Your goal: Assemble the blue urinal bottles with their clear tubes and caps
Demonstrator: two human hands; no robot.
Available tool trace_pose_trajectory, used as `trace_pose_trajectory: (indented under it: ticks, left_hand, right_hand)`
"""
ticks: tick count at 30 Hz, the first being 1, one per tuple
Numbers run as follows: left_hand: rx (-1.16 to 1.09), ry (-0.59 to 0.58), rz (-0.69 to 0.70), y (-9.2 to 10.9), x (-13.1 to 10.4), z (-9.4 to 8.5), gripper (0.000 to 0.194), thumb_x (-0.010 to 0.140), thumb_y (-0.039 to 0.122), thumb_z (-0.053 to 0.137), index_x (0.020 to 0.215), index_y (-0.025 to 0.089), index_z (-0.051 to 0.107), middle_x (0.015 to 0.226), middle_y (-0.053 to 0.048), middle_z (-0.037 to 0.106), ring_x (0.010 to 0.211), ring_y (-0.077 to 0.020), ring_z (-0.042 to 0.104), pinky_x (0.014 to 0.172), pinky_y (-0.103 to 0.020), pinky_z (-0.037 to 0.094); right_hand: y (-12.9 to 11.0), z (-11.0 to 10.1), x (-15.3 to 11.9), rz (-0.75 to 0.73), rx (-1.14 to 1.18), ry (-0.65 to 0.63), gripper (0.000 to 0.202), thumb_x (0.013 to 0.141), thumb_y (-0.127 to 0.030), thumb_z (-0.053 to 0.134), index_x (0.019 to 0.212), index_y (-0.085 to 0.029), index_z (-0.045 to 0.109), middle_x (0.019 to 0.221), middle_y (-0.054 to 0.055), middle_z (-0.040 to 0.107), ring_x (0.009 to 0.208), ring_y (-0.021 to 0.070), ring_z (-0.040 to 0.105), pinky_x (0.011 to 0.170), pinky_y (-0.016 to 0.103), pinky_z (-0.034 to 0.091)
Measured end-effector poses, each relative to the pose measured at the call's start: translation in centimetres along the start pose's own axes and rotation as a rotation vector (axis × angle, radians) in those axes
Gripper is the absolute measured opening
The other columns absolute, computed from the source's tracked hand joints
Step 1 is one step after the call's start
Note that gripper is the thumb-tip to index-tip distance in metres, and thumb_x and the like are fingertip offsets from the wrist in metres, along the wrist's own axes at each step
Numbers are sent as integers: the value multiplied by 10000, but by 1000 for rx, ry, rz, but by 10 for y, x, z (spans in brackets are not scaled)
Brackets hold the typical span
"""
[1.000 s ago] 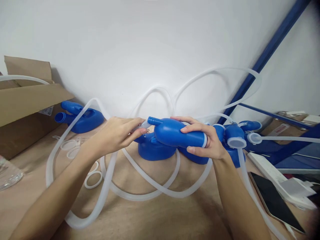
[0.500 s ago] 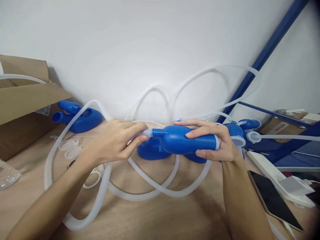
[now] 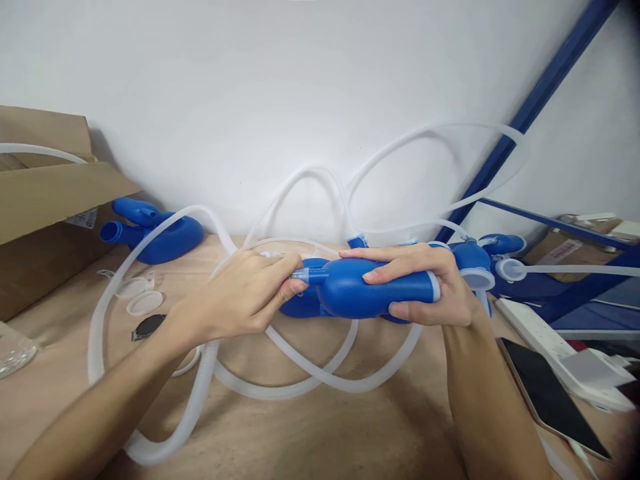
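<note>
My right hand [image 3: 425, 280] wraps round the wide neck of a blue plastic urinal bottle [image 3: 350, 288], which lies sideways above the table with a pale rim at its right end. Pinched between the thumb and fingers of my left hand [image 3: 255, 287] is the end of a translucent hose [image 3: 301, 274]. That hose end sits over the bottle's narrow spout [image 3: 318, 275]; how far it reaches is partly hidden by my fingers. Behind the held bottle, another blue bottle [image 3: 300, 307] is largely covered.
At left stand a cardboard box [image 3: 45, 260] and a blue bottle [image 3: 173, 239]. White caps [image 3: 145, 303] and a watch [image 3: 150, 327] lie nearer. Hose loops [image 3: 280, 393] cross the table. At right are more blue bottles [image 3: 470, 260], a power strip [image 3: 540, 347] and a phone [image 3: 550, 393].
The hose end has moved right along the spout, so less of the spout shows. My left hand shifted slightly right and down; the right hand keeps its hold. The view shifted slightly.
</note>
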State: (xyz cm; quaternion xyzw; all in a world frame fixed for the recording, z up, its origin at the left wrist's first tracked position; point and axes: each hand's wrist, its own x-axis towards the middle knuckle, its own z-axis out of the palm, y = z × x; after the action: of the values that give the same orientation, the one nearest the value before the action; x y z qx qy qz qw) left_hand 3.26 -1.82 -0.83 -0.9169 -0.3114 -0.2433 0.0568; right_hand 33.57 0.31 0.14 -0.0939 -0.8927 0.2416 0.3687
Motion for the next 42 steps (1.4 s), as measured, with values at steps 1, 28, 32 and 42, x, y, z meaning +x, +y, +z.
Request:
trace_pose_trajectory:
  ticks: [1,28,32,42]
  left_hand:
    - [-9,-17,-11,0,0,2,389,1086,437,287,820,227,479,609,-3,561,506,-182,467,541,-335,275]
    - [-457,-8,-126,0,10,1,368,1048,470,465,846,203,619,786,-19,644,750,-177,609,696,-287,499]
    - [22,561,-188,0,4,-5,258,920,463,688,1020,225,674,1026,-83,703,1004,-269,644,915,-402,521]
    - [-712,184,-339,2,6,5,484,1069,569,387,1181,182,657,1071,-87,736,945,-231,706,772,-338,564]
  right_hand:
    - [0,1,0,5,-10,-2,371,866,-252,795,1234,-288,773,1432,77,687,1254,280,709,1118,446,538]
    - [-8,6,4,-129,-217,-35,434,911,-211,736,1336,-296,721,1524,56,612,1311,242,673,1074,352,573]
    - [-2,5,5,-93,-308,89,464,885,-203,785,1336,-295,719,1527,71,607,1351,271,641,1121,417,551]
    - [-5,0,-2,-143,-295,214,491,877,-220,803,1336,-367,712,1512,39,625,1343,301,646,1115,466,564]
